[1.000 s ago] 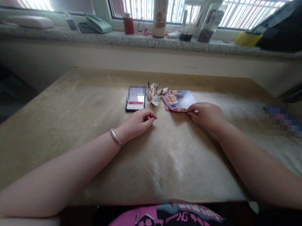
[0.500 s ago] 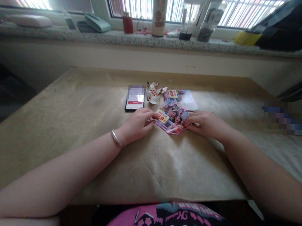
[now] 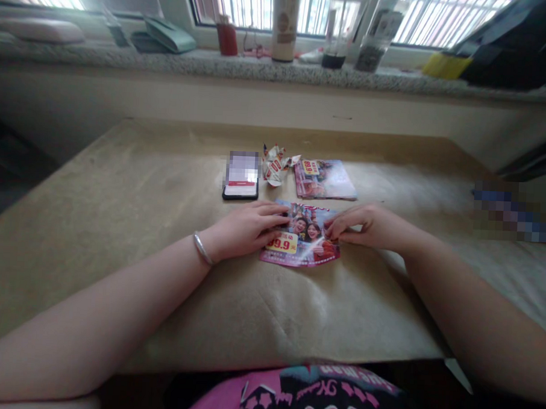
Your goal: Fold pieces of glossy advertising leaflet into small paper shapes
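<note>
The paper (image 3: 304,255) lies on the table (image 3: 154,235), between the person's left hand (image 3: 245,228) and right hand (image 3: 367,225). Just past the left hand is the phone (image 3: 240,190). The wrapper (image 3: 273,168) sits beyond that hand's fingertips. The pile (image 3: 328,180) lies past the right hand's fingers.

Your left hand (image 3: 242,226) and right hand (image 3: 367,225) bar both sides of the flyer (image 3: 305,251), and your forearms (image 3: 142,295) slant across the near corners. Ahead, the phone (image 3: 240,192), crumpled wrapper (image 3: 273,167) and flyer stack (image 3: 335,180) block you in a row with barely any gaps. You have open worktop (image 3: 133,198) left of the phone, right of the stack, and between the flyer and the near edge.
</note>
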